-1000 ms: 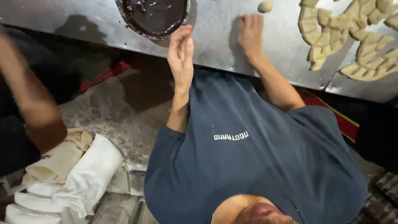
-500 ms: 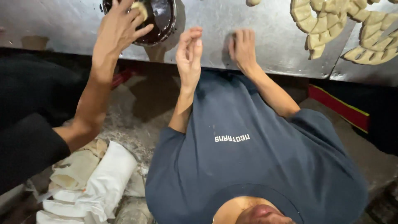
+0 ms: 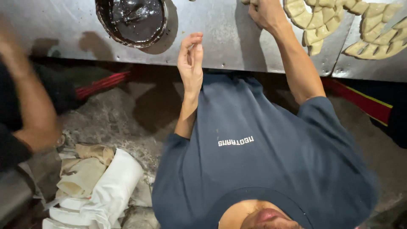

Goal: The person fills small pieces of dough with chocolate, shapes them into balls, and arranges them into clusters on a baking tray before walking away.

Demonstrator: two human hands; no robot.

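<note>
Steel worktop (image 3: 229, 38) | I see left hand (image 3: 190, 59) raised, fingers loosely together, empty | right hand (image 3: 267, 12) pressing pale folded dough crescents (image 3: 311, 21), grip unclear | round dark-sauce bowl (image 3: 135, 21) nearby

Right hand (image 3: 266, 12) cut by top edge, fingertips out of frame, grip unreadable. Dark bowl (image 3: 135, 21) and dough crescents (image 3: 339, 25) cropped at top. Co-worker's arm (image 3: 25, 106) at left blurred, hand not visible.

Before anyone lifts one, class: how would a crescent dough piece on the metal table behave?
The dough pieces look pale and raw, so probably soft, floppy and easily dented. Small and thin, likely light. Lying flat, they seem unlikely to roll.
</note>
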